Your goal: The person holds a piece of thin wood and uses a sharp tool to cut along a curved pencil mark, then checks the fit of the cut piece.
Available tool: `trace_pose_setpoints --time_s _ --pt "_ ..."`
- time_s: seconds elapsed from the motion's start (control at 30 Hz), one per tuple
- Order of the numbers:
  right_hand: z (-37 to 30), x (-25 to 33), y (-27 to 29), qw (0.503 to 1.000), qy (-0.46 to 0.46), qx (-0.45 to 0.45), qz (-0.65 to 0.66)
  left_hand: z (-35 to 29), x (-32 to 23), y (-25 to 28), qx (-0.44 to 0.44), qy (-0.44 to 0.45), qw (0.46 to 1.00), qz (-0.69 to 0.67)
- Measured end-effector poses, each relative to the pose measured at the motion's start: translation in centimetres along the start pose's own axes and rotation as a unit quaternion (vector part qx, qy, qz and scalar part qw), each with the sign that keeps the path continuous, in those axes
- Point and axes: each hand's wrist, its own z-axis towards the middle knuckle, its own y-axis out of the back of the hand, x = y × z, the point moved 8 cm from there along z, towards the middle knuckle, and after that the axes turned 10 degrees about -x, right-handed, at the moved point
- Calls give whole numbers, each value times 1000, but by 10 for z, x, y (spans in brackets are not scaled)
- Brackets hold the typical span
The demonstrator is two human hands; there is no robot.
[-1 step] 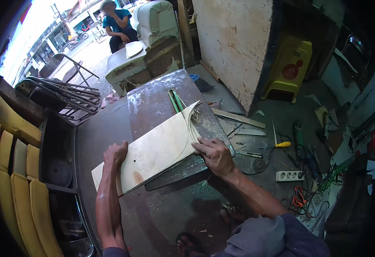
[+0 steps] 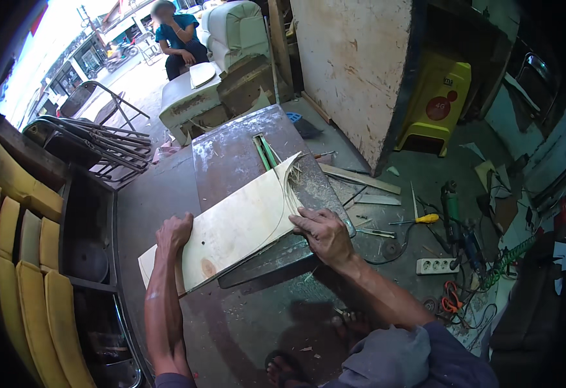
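Observation:
A pale plywood board [image 2: 238, 223] lies slantwise across a worn dark worktable [image 2: 221, 142], its near left end jutting past the table edge. A curved line is drawn near its right end, where the wood narrows to a pointed, splintered tip. My left hand [image 2: 174, 233] is closed on the board's left end, fingers partly hidden. At the right end, my right hand [image 2: 327, 236] grips the edge with the thumb on top. Beyond the board, a slot with green strips [image 2: 265, 152] runs in the tabletop; the board covers its near part.
Sawdust and offcuts [image 2: 360, 178] lie right of the table. On the floor are a yellow-handled screwdriver [image 2: 427, 218], a power strip [image 2: 437, 266], power tools [image 2: 451, 204] and orange-handled scissors [image 2: 451, 297]. Yellow cushions [image 2: 34, 304] and folded chairs [image 2: 89, 145] stand left. A person [image 2: 178, 39] sits beyond.
Both hands and the plywood board hold the same place. Far off in the street, a motorbike has shifted slightly.

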Motion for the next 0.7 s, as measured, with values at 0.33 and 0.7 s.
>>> trace_pose_setpoints --time_s 0.33,0.7 --pt "3 0 -4 1000 3 -2 0 -3 -3 7 -3 7 1000 3" --pt "4 -8 -8 1000 -15 7 -7 2 -6 5 -1 14 1000 -2"
